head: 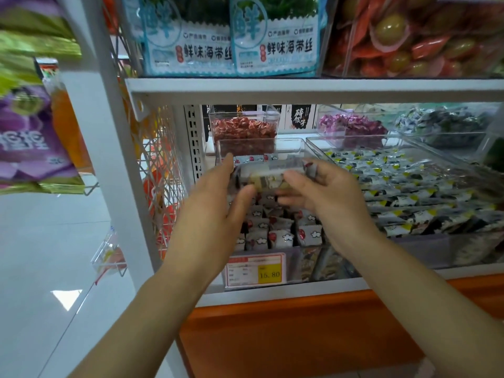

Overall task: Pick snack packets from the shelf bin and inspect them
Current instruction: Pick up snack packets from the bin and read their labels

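Snack packet (272,175) gripped at both ends, left hand (218,197) and right hand (324,192) curled round it, held over bin (308,264) beneath hands, likely for inspecting.

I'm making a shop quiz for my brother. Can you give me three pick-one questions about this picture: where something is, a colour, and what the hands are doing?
1. Where is the tub of red sweets? A) behind the packet bin B) on the floor C) on the top shelf
2. What colour is the number box on the price tag? A) blue B) yellow C) green
3. How is the lifted packet held? A) by both hands B) by one hand C) by nobody

1 A: the tub stands farther back on that shelf. 2 B: 15.80 sits on yellow. 3 A: left hand and right hand each grip an end.
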